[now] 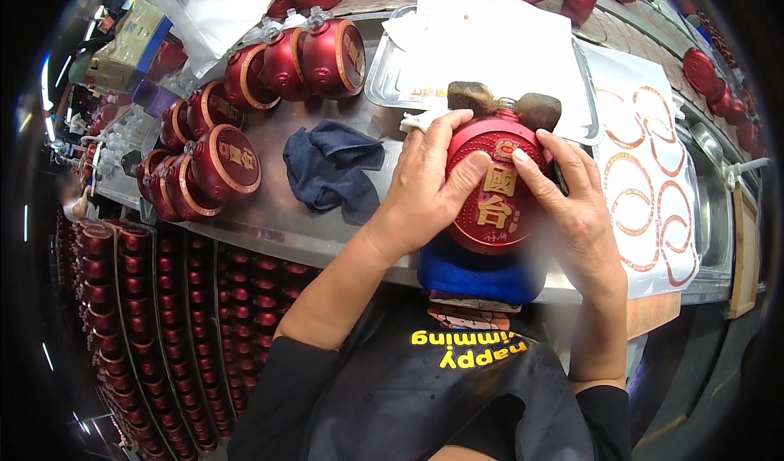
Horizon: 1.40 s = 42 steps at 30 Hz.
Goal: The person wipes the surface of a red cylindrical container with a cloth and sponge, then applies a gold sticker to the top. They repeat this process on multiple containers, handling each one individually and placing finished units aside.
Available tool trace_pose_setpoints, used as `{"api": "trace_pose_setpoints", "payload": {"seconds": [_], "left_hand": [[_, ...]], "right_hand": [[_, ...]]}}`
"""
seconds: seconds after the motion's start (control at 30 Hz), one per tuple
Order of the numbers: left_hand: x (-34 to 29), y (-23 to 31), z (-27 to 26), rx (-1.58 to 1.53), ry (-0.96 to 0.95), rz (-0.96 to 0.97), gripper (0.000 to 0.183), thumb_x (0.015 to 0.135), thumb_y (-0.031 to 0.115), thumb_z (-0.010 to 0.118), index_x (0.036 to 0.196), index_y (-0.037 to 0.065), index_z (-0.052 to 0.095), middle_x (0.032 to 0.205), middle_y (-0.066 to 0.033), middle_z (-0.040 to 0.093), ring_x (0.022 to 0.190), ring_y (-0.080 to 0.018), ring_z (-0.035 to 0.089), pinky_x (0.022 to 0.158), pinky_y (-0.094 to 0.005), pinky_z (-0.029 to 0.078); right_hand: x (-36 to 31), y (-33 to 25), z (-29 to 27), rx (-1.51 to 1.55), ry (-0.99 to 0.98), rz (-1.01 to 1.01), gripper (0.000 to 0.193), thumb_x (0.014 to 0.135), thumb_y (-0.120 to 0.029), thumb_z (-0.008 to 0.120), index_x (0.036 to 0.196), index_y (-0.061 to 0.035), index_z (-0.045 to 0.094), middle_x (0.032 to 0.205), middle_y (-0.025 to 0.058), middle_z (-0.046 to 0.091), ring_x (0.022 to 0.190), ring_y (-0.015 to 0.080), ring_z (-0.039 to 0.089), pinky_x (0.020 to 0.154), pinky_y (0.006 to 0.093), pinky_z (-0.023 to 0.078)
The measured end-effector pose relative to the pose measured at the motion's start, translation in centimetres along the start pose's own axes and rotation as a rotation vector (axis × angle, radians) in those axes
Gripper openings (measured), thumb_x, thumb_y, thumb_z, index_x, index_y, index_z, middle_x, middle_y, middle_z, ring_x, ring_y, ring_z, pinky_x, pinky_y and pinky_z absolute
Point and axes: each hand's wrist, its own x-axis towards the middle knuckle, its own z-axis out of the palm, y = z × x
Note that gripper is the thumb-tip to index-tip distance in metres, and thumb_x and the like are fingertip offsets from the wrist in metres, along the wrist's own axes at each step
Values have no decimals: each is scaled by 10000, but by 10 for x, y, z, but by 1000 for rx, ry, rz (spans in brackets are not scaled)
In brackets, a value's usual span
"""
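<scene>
A round, flat-faced red bottle (482,232) with raised gold lettering lies face up before me, its neck pointing away. My left hand (426,185) grips its left side, the thumb resting on the upper face. From the right, my right hand (578,195) holds it, with the thumb near a small gold emblem (507,149) at the top of the face. A blue pad (465,273) sits under the bottle's near edge. Beside the neck are two worn, dark brown blocks (471,97), one on each side. Some fingers are hidden behind the bottle's rim.
Left on the metal table lies a crumpled navy cloth (331,167). Several finished-looking red bottles (333,57) with copper rims stand beyond it. White paper covers a metal tray (384,77) at the back. A sheet of copper-coloured ring strips (600,163) lies right, near a sink (712,208).
</scene>
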Motion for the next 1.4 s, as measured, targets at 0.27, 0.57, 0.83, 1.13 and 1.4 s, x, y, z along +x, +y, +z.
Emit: {"api": "trace_pose_setpoints", "payload": {"seconds": [0.27, 0.57, 0.83, 1.13, 1.4], "left_hand": [[0, -1, 1, 37, 15, 24, 592, 979, 394, 682, 1382, -4, 510, 1206, -257, 611, 1140, -395, 562, 1016, -463, 435], [8, 2, 6, 173, 56, 58, 617, 881, 373, 777, 1309, 3, 530, 1165, -217, 630, 1094, -391, 580, 988, -478, 443], [8, 3, 5, 177, 40, 39, 657, 880, 408, 781, 1321, -5, 524, 1183, -224, 631, 1109, -395, 580, 995, -485, 445], [-22, -6, 0, 190, 2, 112, 935, 869, 468, 795, 1527, -19, 343, 1378, -304, 490, 1267, -446, 493, 1101, -514, 381], [-26, -6, 4, 217, 25, 106, 979, 835, 458, 821, 1535, -14, 324, 1382, -300, 484, 1264, -445, 497, 1108, -521, 370]], "right_hand": [[-3, 3, 1, -12, -14, 12, 616, 798, 92, 612, 1363, -145, 674, 1419, 180, 551, 1270, 389, 542, 1067, 475, 479], [-11, 6, 2, -2, 5, 46, 672, 801, 135, 572, 1408, -148, 636, 1409, 221, 543, 1260, 413, 546, 1068, 487, 475], [-15, 4, 5, 6, 12, 53, 670, 807, 138, 571, 1406, -155, 639, 1412, 234, 541, 1269, 426, 543, 1076, 487, 469], [-36, -4, 4, -28, -29, 59, 693, 807, 134, 573, 1414, -193, 646, 1474, 256, 506, 1301, 438, 528, 1111, 493, 440], [-40, -4, 2, -13, -36, 84, 718, 796, 145, 578, 1414, -212, 646, 1490, 246, 495, 1311, 435, 522, 1116, 490, 437]]}}
